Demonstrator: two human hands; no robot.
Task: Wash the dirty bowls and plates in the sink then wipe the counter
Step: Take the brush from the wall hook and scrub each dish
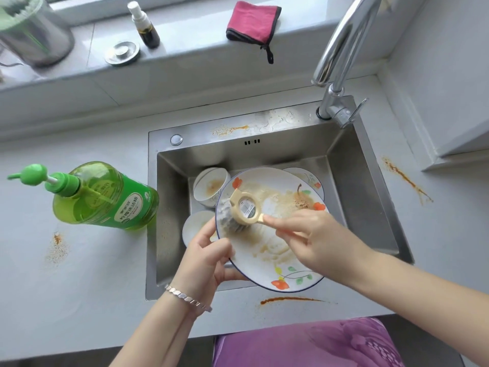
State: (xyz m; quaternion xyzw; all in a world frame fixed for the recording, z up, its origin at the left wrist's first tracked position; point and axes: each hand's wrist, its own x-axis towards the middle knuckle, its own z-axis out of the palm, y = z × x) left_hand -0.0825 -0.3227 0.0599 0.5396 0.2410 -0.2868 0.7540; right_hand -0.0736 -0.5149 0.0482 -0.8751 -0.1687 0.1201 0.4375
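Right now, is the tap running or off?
Off: no water falls from the tap into the sink, and the plate under it is smeared brown, not rinsed.

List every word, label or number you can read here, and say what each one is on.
"柠檬洗洁精": the large characters on the white label of the green detergent bottle, as best they read. The smaller print around them is too blurred to read.
The sticker on the brush has print too small to read.
The spray bottle on the sill shows no legible text.
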